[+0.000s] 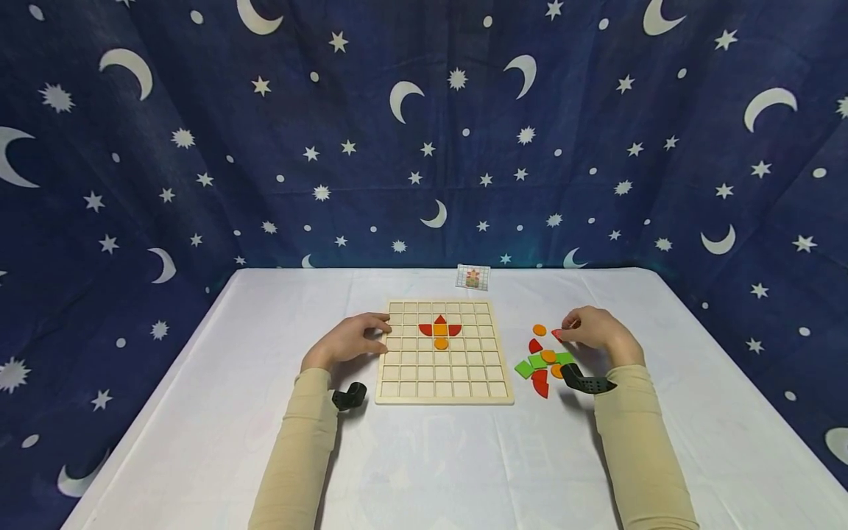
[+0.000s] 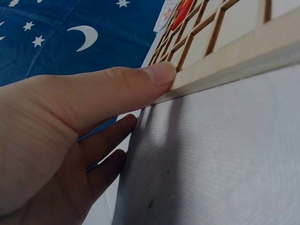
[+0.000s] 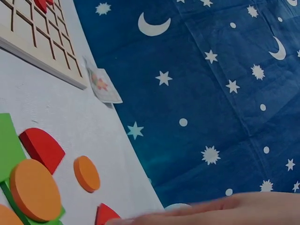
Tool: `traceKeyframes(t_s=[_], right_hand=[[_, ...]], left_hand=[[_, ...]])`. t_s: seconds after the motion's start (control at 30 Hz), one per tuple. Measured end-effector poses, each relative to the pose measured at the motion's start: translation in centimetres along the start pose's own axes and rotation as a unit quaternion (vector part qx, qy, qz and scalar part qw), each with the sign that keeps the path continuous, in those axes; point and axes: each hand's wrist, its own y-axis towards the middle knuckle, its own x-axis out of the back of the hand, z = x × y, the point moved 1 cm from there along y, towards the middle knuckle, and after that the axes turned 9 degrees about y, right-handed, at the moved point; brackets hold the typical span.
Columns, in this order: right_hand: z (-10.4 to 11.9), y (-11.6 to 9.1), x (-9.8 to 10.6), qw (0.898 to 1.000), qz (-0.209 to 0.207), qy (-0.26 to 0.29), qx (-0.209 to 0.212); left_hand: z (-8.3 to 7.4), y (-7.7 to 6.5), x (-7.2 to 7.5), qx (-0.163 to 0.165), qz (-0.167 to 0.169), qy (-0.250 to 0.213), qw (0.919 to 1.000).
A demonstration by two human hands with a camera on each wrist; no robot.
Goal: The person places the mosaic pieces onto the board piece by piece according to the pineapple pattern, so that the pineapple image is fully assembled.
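A dark blue cloth [image 1: 377, 210] with pale moons and stars hangs behind and beside a table [image 1: 424, 464] covered in white. The gridded board [image 1: 444, 400] lies around the middle of the table, and a small picture card [image 1: 472, 277] is by the far edge. In the upper half of the board sits an orange square [image 1: 440, 330], with a red triangle [image 1: 440, 319] above it, two red quarter pieces [image 1: 454, 330] at its sides and an orange disc [image 1: 442, 344] below.

The left hand [image 1: 347, 340] is relaxed and spread at the board's left edge. The left wrist view shows what the head view shows less clearly: the thumb [image 2: 161, 74] lies on top of the rim.

The right hand [image 1: 594, 329] pinches a red piece [image 1: 557, 335] to the right of the board; its shape is partly hidden by the fingertips. The right wrist view catches only part of this hand, but it shows the thickness of the loose pieces [image 3: 46, 146], and one orange disc lying over green. In the head view, the black wrist device [image 1: 587, 381] on the right sleeve covers part of another orange disc.
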Motion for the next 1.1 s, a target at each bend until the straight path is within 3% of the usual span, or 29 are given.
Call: traceKeyframes(t_s=[0.23,0.6,0.9,1.1], right_hand=[[0.26,-0.03,-0.14,0.999,0.032,-0.001,0.034],[0.58,0.36,-0.66,0.997,0.023,-0.007,0.067],[0.43,0.57,-0.81,0.997,0.023,-0.005,0.071],[0.35,0.59,-0.68,0.995,0.007,-0.020,0.097]], left_hand=[[-0.11,-0.05,0.09,0.003,0.001,-0.005,1.0000],[0.13,0.06,0.00,-0.013,-0.002,0.008,0.9999],[0.04,-0.10,0.09,-0.007,-0.003,0.008,0.9999],[0.05,-0.04,-0.03,-0.002,-0.002,0.006,1.0000]])
